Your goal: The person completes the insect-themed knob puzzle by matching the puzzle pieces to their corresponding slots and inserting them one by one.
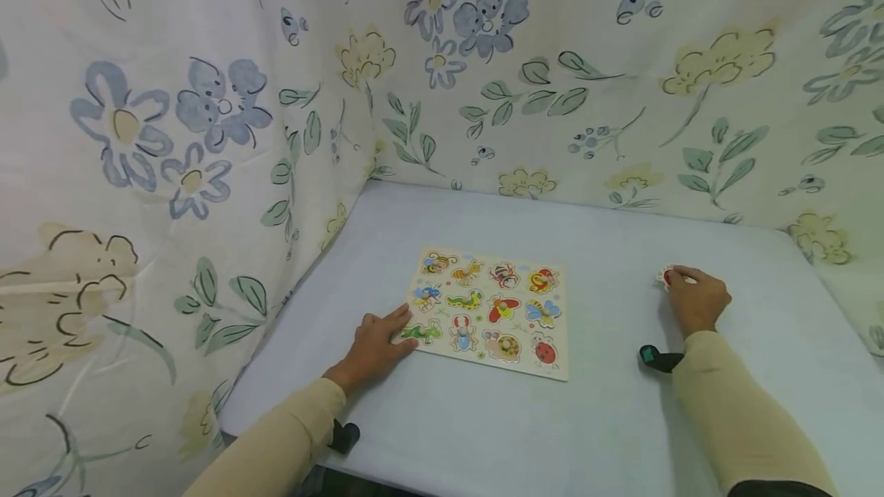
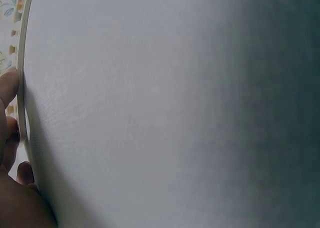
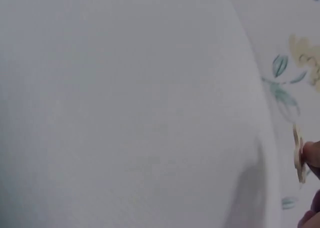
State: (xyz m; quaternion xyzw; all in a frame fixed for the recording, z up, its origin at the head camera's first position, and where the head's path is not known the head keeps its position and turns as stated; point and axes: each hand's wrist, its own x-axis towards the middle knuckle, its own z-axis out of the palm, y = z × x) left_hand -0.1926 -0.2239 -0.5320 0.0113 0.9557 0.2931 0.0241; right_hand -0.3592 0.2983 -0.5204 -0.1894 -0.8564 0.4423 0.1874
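Note:
A wooden peg puzzle board (image 1: 479, 363) with several colourful insect and animal pieces lies flat on the white table. My left hand (image 1: 373, 347) holds the board's near left corner, thumb at the near edge and fingers at the left side. In the left wrist view, fingers (image 2: 9, 88) touch the board's rim (image 2: 21, 88). Off to the right of the board, my right hand (image 1: 697, 301) pinches a small puzzle piece (image 1: 664, 277) with red on it, raised above the table. The right wrist view shows this thin wooden piece (image 3: 298, 155) edge-on at the fingertips; its picture is hidden there.
The white table (image 1: 608, 420) spreads around the board. Floral curtains (image 1: 552, 98) hang behind it and along the left side. A dark strap end (image 1: 659, 359) sticks out beside the right wrist, and another dark piece (image 1: 344, 437) beside the left.

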